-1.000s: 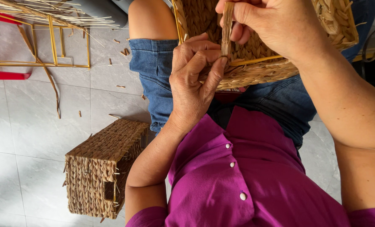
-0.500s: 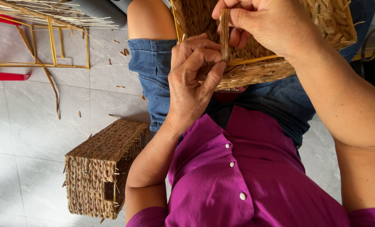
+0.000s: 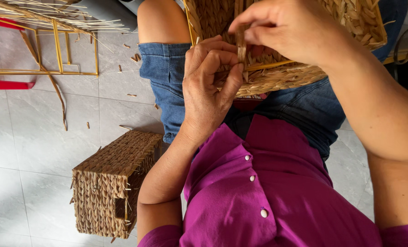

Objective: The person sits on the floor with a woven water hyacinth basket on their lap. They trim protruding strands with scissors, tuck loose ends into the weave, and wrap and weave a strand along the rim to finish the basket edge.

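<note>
Both hands work at the rim of a half-woven basket [image 3: 300,73] resting on the person's lap: the right hand [image 3: 286,27] pinches a flat straw strand [image 3: 241,43] upright between thumb and fingers, while the left hand [image 3: 208,87] curls closed against the weave just below it. Pulled too hard, the dry strand could likely snap or fray. A finished woven basket [image 3: 108,183] stands on the tiled floor [image 3: 34,132] nearby.

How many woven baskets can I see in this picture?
2. One woven basket stands on the floor tiles; the other basket lies on the lap, under both hands. Others may be out of view.
</note>
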Action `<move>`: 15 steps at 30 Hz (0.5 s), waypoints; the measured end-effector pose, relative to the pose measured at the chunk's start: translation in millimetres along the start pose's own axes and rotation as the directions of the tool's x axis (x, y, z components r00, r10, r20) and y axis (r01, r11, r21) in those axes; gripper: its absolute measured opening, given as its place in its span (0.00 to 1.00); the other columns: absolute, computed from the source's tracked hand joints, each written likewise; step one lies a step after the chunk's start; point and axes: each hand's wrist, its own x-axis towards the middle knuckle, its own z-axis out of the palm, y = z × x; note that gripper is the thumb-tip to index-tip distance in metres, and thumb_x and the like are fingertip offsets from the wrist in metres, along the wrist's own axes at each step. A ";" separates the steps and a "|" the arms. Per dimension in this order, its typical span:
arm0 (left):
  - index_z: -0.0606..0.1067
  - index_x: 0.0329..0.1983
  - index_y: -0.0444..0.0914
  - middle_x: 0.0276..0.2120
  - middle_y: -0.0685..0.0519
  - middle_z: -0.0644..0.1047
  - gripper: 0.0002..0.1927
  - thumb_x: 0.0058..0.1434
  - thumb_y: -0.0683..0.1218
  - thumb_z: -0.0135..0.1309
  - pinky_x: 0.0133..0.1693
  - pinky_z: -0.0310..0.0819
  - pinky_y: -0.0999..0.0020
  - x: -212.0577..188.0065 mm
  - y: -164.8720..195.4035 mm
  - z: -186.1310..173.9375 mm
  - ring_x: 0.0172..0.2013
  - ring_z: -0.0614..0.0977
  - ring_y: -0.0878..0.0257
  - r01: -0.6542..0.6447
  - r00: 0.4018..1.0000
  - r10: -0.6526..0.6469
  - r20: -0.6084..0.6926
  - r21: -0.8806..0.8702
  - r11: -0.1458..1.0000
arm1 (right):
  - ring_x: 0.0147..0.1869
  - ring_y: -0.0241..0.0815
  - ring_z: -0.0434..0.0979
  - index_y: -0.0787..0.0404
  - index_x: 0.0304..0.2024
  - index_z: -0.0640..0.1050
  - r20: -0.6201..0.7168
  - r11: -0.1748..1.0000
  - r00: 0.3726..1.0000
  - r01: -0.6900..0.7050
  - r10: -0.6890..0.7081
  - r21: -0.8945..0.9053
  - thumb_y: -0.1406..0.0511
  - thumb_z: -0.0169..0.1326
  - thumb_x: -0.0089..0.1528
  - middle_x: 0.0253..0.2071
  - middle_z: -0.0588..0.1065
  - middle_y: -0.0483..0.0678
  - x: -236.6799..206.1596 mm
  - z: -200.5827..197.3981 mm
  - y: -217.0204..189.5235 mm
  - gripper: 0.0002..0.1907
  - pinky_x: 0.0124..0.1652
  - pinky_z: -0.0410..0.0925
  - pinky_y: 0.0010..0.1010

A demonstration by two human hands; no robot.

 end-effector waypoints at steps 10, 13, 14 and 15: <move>0.76 0.37 0.37 0.50 0.52 0.78 0.07 0.65 0.43 0.64 0.56 0.74 0.63 -0.2 -0.6 -14.2 0.52 0.77 0.56 0.018 0.999 -0.021 0.049 0.070 0.997 | 0.59 0.53 0.72 0.62 0.37 0.79 -0.228 0.777 0.815 0.365 -0.533 -0.512 0.72 0.71 0.54 0.52 0.73 0.53 -63.2 43.7 -22.9 0.14 0.54 0.69 0.42; 0.76 0.38 0.36 0.51 0.52 0.77 0.07 0.66 0.42 0.63 0.58 0.73 0.62 -5.1 -4.4 -18.6 0.54 0.76 0.55 0.002 0.999 -0.005 0.034 0.067 0.998 | 0.60 0.54 0.73 0.60 0.34 0.79 -0.218 0.755 0.775 0.442 -0.593 -0.484 0.71 0.71 0.53 0.49 0.75 0.50 -69.5 48.8 -15.5 0.12 0.56 0.70 0.47; 0.76 0.38 0.36 0.52 0.51 0.77 0.07 0.66 0.42 0.63 0.58 0.72 0.61 -7.1 -5.6 -20.0 0.55 0.76 0.55 -0.002 0.999 0.000 0.035 0.065 0.998 | 0.60 0.56 0.73 0.61 0.34 0.79 -0.200 0.790 0.795 0.471 -0.573 -0.393 0.71 0.70 0.54 0.49 0.75 0.50 -78.2 43.8 -14.8 0.11 0.56 0.71 0.47; 0.76 0.38 0.36 0.52 0.51 0.77 0.07 0.66 0.42 0.63 0.59 0.72 0.61 -8.0 -7.1 -20.0 0.56 0.76 0.54 -0.005 0.999 0.003 0.040 0.065 0.998 | 0.61 0.57 0.74 0.61 0.34 0.78 -0.182 0.820 0.813 0.491 -0.553 -0.294 0.71 0.69 0.55 0.49 0.75 0.50 -88.2 37.0 -13.7 0.10 0.55 0.72 0.47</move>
